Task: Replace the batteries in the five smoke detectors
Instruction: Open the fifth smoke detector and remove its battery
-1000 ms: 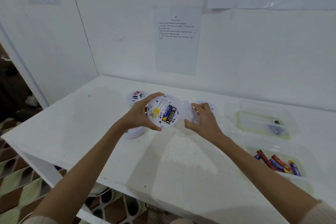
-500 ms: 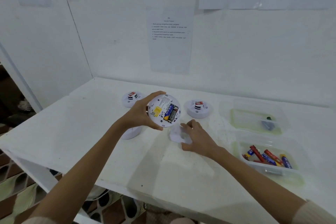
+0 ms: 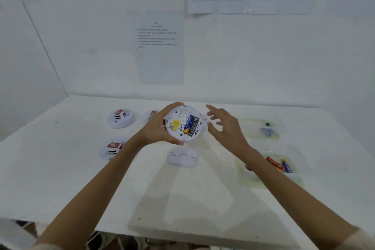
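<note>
Since half a second earlier, the right hand [image 3: 225,125] had left the cover [image 3: 183,157] lying on the tabletop [image 3: 81,178] and risen just beside the detector [image 3: 182,123], fingers spread and holding nothing. The left hand [image 3: 156,128] gripped that detector by its rim above the tabletop, back facing the camera. Its open bay showed blue-and-black batteries [image 3: 191,125] beside a yellow label. The step looked like removing the old batteries. Next, the right fingers would need to pry one out without tipping the detector.
</note>
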`<state>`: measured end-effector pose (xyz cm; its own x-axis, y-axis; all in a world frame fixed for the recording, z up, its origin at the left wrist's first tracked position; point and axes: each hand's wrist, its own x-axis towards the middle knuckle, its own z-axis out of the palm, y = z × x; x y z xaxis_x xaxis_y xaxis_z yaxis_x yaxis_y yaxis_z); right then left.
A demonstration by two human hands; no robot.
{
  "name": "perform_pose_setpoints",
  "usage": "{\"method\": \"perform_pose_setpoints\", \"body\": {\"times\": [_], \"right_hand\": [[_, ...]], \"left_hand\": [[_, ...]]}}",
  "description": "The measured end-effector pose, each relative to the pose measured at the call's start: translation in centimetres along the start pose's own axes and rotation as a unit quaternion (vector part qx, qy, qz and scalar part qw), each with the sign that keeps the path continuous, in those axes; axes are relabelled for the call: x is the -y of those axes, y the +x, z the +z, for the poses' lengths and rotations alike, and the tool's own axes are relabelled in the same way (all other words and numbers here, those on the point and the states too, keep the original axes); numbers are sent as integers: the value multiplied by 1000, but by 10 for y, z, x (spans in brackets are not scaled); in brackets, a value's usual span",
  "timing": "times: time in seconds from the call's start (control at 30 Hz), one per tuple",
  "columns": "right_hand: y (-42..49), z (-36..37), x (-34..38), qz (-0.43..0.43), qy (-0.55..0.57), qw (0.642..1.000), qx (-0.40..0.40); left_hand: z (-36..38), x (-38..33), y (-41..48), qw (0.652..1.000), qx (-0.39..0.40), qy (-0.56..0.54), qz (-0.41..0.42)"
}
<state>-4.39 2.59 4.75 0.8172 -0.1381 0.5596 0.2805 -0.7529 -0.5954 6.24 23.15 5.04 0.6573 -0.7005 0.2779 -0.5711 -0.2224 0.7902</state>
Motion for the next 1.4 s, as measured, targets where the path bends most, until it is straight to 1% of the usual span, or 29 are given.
{"method": "perform_pose_setpoints", "body": {"times": [0.2,0.37,0.5,0.6,0.77,0.93,1.0,1.07,1.2,1.4], "right_hand": [[-12,-46,-6,13,-15,1000,14],[-36,-77,-22,54,-54,997,-22],[-53,-94,-37,77,-119,988,-58],[-61,-102,-42,103,-162,979,-69],[-67,-109,-43,112,-233,965,-47],[-63,-108,-41,113,-272,956,-8],[-60,-105,-40,108,-286,952,2],[-59,-103,-40,103,-290,951,1],[-56,-104,-42,116,-289,950,28],[-52,-102,-44,107,-288,951,27]], "left_hand": [[40,-28,39,998,38,-35,48],[78,-49,69,993,69,-46,88],[107,-59,83,988,93,-47,111],[124,-62,89,986,108,-41,122],[143,-62,91,981,128,-43,139],[152,-60,91,977,144,-37,156],[153,-61,90,978,142,-44,149],[154,-62,91,980,135,-52,137],[153,-62,94,978,139,-20,152],[157,-64,97,982,128,-43,131]]}}
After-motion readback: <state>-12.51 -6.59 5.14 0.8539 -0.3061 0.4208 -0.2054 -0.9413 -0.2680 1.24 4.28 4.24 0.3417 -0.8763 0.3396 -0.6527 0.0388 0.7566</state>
